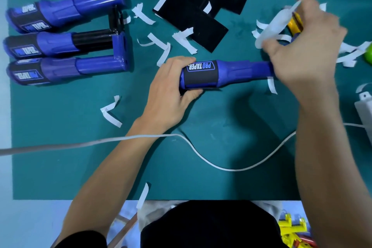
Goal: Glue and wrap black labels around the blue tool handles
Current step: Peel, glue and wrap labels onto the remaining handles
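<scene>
Labelling stage. The left hand (171, 88) curls its fingers and thumb round the butt of the blue plastic tool handle (237, 71), which lies flat on the green cutting mat (60, 157). Just beyond the fingertips, a black printed label (201, 78) already encircles the grip. At the handle's far end the right hand (306, 52) (motion-blurred) appears to pinch a white paper backing strip (271, 24). Well beyond the left-hand knuckles lie three blue labelled handles (60, 44), judged finished. Between and beyond the two sets of fingers lie unused black label sheets (193, 6) and discarded white paper scraps (161, 44), so more handles probably await wrapping.
</scene>
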